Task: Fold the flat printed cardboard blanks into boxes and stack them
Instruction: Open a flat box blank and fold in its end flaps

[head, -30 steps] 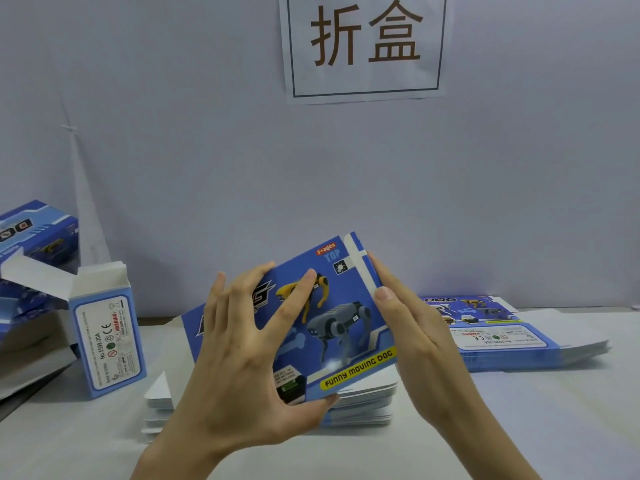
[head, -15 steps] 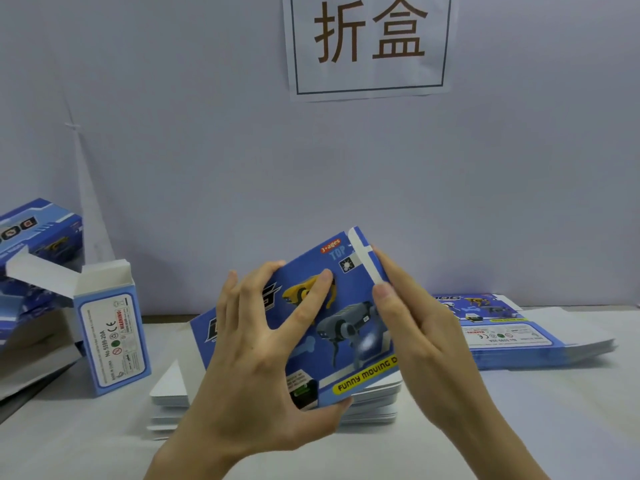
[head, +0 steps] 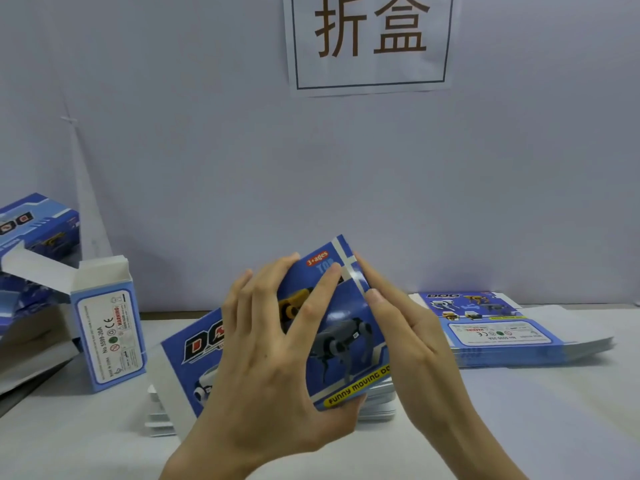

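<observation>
Serving as the work surface, the desk (head: 519, 431) carries a pile of flat blanks (head: 502, 341) at the right, within easy reach, and an open-topped folded box (head: 110, 330) standing upright at the left. Above a second pile (head: 381, 401), the blank (head: 349, 317) is held tilted in the air, its blue face showing a robot dog and yellow lettering. The left hand (head: 273, 372) spreads its fingers over that face, thumb hooked under the lower edge. The right hand (head: 415, 351) pinches the right edge, probably to push it open.
</observation>
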